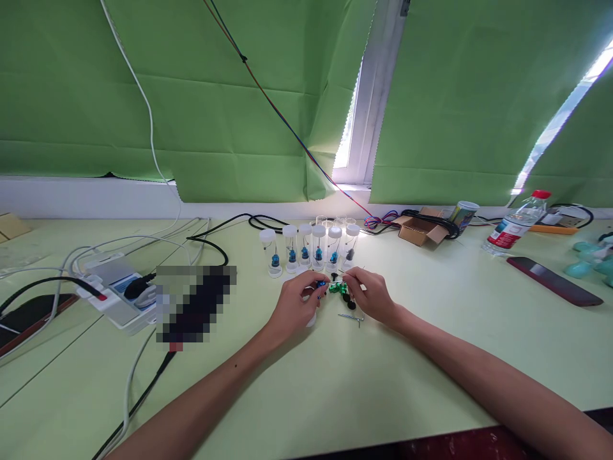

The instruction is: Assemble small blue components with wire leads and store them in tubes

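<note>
Labels: no writing readable anywhere; the red label on the water bottle [514, 231] at far right is too small to make out, and a dark object left of centre is blurred.

Left hand [293, 306]: fingers curled narrow, tips pinched on a small blue part [320, 283], held just above the pale green worktop [335, 383].

Right hand [371, 295]: fingers also closed narrow, pinching what looks like a thin metal pin [336, 280] that points toward the blue part. Whether pin and part touch cannot be told. The two hands sit close together at mid-worktop.

Between and just below the fingertips: green parts [338, 288] and small black pieces [349, 301] lying on the worktop. A small metal key [352, 317] lies just beside the right hand on the near side.

Just beyond the hands: a row of clear vials [311, 250] with white caps, upright, most with a blue piece inside.

Left: white power strip [112, 294] with plugged cables. Right: dark phone [553, 280] lying flat. Far: cardboard box [420, 229], green blinds [191, 96].
</note>
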`<state>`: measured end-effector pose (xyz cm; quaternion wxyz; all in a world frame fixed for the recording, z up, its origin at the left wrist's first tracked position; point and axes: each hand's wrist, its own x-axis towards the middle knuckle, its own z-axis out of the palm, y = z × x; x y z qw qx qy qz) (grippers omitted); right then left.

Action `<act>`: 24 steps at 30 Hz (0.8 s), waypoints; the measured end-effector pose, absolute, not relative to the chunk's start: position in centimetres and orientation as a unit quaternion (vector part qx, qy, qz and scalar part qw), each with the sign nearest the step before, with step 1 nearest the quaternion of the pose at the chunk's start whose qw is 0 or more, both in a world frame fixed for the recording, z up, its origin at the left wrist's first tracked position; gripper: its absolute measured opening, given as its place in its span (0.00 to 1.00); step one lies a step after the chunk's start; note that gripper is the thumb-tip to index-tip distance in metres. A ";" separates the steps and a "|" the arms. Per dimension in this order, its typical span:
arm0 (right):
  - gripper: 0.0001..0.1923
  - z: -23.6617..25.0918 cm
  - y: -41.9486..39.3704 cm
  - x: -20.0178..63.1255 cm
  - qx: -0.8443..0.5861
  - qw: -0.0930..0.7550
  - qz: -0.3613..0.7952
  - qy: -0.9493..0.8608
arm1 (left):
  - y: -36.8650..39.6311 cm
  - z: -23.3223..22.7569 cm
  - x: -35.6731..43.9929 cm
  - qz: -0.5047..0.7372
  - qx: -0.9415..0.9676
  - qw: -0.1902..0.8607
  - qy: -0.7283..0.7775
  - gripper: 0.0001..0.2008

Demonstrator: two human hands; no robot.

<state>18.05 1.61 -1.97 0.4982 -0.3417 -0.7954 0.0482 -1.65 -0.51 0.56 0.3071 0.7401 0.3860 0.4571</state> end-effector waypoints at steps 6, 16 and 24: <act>0.14 -1.8 1.6 18.0 -0.343 0.497 0.051 -0.795 | -0.5 0.6 -1.7 0.452 0.741 0.310 0.388 0.09; 0.06 -2.2 1.6 18.1 -0.328 0.516 0.039 -0.790 | -0.4 1.0 -1.7 0.469 0.703 0.357 0.398 0.11; 0.06 -1.9 1.5 17.9 -0.309 0.546 -0.001 -0.779 | -0.4 1.4 -1.8 0.475 0.668 0.409 0.402 0.13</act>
